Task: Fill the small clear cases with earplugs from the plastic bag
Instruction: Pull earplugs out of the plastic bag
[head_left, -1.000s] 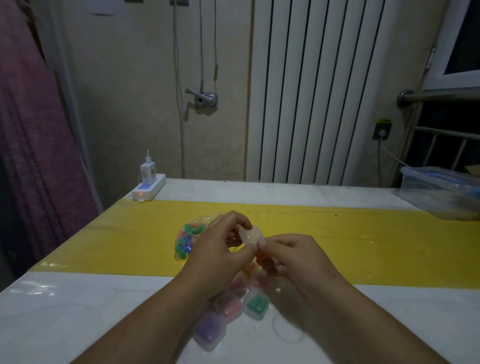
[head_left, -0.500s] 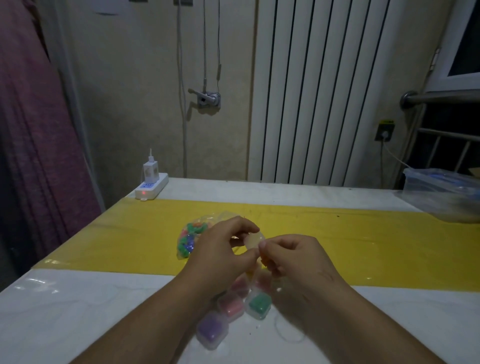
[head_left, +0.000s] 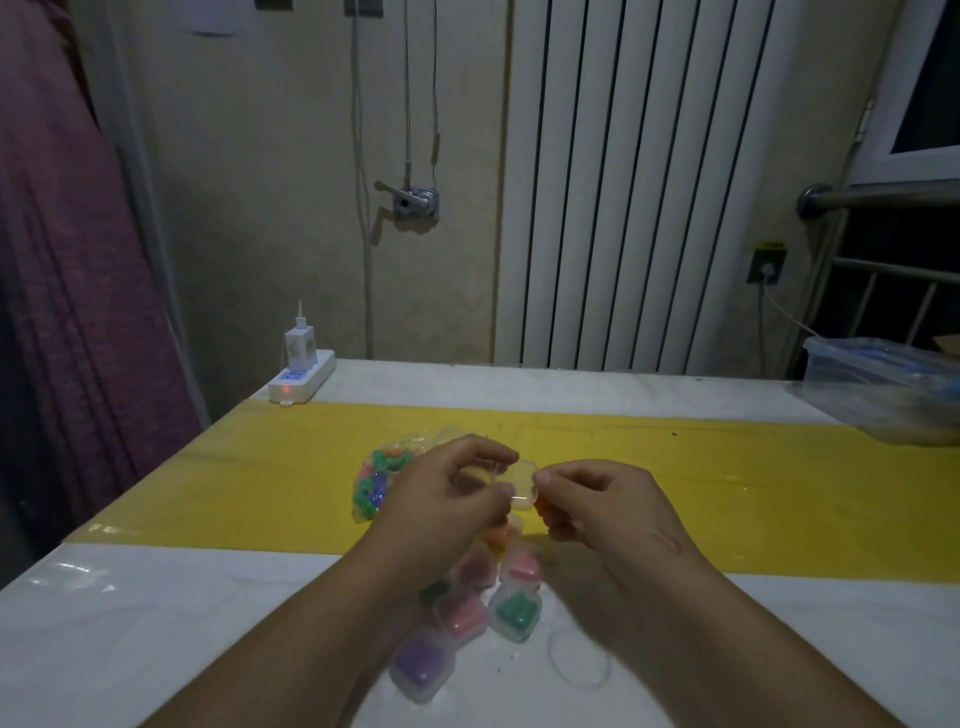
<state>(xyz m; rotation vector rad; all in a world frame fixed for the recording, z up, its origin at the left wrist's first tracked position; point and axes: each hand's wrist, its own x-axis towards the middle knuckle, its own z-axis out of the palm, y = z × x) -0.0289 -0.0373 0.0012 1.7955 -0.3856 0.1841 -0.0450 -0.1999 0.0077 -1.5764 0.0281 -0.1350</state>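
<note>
Left hand (head_left: 447, 499): thumb and forefinger pinch the left edge of the clear case (head_left: 522, 483).
Right hand (head_left: 608, 509): curled fingertips pinch the case's right edge; something orange tucked beneath them is probably an earplug (head_left: 543, 503).
Case position: held in the air between both hands; I cannot tell whether the lid is open.
Slip risk: the grip is only on smooth edges, so prying could make the case spring away.
Plug risk: the tucked piece may drop while the fingers work.
Filled cases (head_left: 488, 597): clustered on the surface (head_left: 156, 623) beneath the wrists, where a lowered forearm could scatter them.
Plastic bag (head_left: 379, 478): just behind the left hand; a nudge might spill the earplugs.
</note>
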